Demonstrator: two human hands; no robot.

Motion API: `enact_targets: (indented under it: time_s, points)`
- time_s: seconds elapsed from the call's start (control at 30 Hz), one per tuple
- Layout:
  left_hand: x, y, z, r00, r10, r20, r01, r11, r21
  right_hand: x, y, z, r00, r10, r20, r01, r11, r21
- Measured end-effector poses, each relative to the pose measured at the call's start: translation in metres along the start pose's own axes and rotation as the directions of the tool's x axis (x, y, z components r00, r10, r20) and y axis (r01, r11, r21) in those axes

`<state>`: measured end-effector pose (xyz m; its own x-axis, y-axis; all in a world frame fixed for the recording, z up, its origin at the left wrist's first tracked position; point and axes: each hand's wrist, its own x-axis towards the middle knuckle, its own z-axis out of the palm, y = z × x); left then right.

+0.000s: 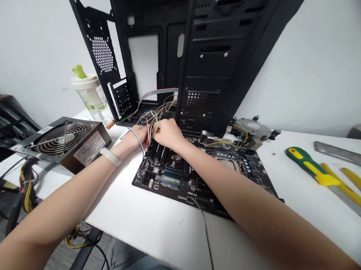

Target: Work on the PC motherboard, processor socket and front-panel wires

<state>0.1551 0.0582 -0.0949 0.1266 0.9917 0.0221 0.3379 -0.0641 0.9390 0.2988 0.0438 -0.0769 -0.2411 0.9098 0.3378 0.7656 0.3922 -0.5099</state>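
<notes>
A black motherboard [196, 176] lies flat on the white table [150, 223]. Behind it stands an open black computer case [209, 63]. A bundle of thin coloured wires [153, 103] runs out of the case down to the board's far left corner. My right hand [168, 133] is closed around these wires just above the board. My left hand [138, 135], with a white band on its wrist, pinches the same wires right beside it. Both hands touch each other at the bundle.
A power supply with a round fan grille [64, 142] sits at the table's left edge, its cables hanging off. A clear bottle with a white lid [89, 95] stands behind it. A cooler fan [254, 127] lies behind the board. Green-yellow screwdriver [310, 165] and yellow-handled tools [348, 184] lie right.
</notes>
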Motion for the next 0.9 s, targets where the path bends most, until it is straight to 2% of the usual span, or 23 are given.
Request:
enact_targets:
  time_s: [0.27, 0.53, 0.7, 0.9]
  points:
    - [0.001, -0.002, -0.002, 1.0, 0.009, -0.01, -0.009, 0.999, 0.048, 0.002, -0.004, -0.001, 0.999, -0.002, 0.034, 0.004, 0.998, -0.064]
    - [-0.005, 0.009, -0.005, 1.0, 0.019, 0.008, -0.02, 0.998, 0.06, 0.001, -0.011, -0.004, 0.999, 0.007, 0.038, -0.003, 0.996, -0.091]
    - [-0.001, 0.004, -0.003, 0.999, -0.006, 0.048, 0.004, 0.999, 0.042, 0.0, -0.003, -0.003, 1.0, -0.005, 0.028, 0.004, 1.0, 0.016]
    - [0.008, -0.006, -0.004, 0.993, -0.057, 0.101, 0.049, 0.996, 0.078, 0.004, 0.008, 0.004, 0.997, 0.032, -0.071, -0.019, 0.984, 0.175]
